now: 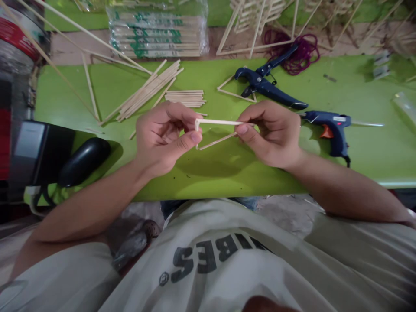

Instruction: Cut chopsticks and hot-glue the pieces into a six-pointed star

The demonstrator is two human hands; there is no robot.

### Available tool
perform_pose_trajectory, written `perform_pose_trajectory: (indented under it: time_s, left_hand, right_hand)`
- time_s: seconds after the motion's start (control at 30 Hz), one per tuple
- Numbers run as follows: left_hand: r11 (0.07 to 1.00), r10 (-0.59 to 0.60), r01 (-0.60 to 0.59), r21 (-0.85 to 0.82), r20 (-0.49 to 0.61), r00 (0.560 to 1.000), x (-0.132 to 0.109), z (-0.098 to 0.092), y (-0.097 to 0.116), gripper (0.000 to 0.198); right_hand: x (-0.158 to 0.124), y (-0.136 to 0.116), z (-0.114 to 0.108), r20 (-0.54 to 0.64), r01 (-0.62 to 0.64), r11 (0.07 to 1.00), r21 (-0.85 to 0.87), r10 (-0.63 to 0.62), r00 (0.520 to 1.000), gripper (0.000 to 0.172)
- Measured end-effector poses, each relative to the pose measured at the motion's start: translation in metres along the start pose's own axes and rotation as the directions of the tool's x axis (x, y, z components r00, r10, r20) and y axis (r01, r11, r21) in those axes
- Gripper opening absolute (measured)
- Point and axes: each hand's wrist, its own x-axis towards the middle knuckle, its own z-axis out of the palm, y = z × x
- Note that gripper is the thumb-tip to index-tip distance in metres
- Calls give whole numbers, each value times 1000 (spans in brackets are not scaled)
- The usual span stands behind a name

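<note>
Both hands hold a small triangle of thin bamboo sticks (218, 122) just above the green table (227, 169). My left hand (164, 136) pinches its left corner between thumb and fingers. My right hand (271, 132) grips the right corner, where the two longer sticks meet. The triangle's short left side stands upright at my left fingertips.
A blue glue gun (329, 128) lies right of my right hand, blue cutters (268, 82) and another stick triangle (235, 91) behind it. Loose stick piles (147, 91) and short cut sticks (185, 98) lie behind my left hand. A black device (81, 158) sits at left.
</note>
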Motion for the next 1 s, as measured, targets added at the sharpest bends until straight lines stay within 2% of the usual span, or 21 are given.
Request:
perform_pose_trajectory:
  time_s: [0.07, 0.13, 0.3, 0.4, 0.5, 0.63, 0.77, 1.0]
  left_hand:
    - [997, -73, 71, 34, 43, 996, 3, 6, 10, 41]
    - [996, -91, 89, 31, 74, 993, 9, 12, 15, 43]
    - [994, -93, 88, 60, 88, 992, 11, 12, 9, 47]
    - [997, -17, 16, 71, 15, 1000, 2, 1, 1, 43]
    - [994, 80, -75, 77, -62, 995, -5, -7, -3, 36]
    - [991, 128, -125, 49, -72, 989, -5, -7, -5, 30]
    - [983, 167, -160, 95, -70, 983, -4, -4, -5, 28]
    - [976, 161, -153, 152, -45, 986, -8, -3, -9, 32]
  right_hand:
    - [0, -1, 0, -2, 16, 1000, -7, -16, 1000, 33]
    - [-1, -1, 0, 2, 28, 999, -28, -28, 1000, 30]
    - [-3, 1, -2, 28, 68, 994, -89, -66, 997, 25]
    - [-2, 2, -2, 29, 108, 988, -110, -106, 994, 23]
    - [0, 3, -3, 34, 165, 980, -113, -162, 986, 11]
    - [1, 3, -4, 51, 201, 973, -116, -197, 979, 4]
    - [-1, 3, -3, 23, 158, 979, -128, -156, 988, 14]
    - [-5, 11, 1, -3, 65, 989, -132, -66, 998, 33]
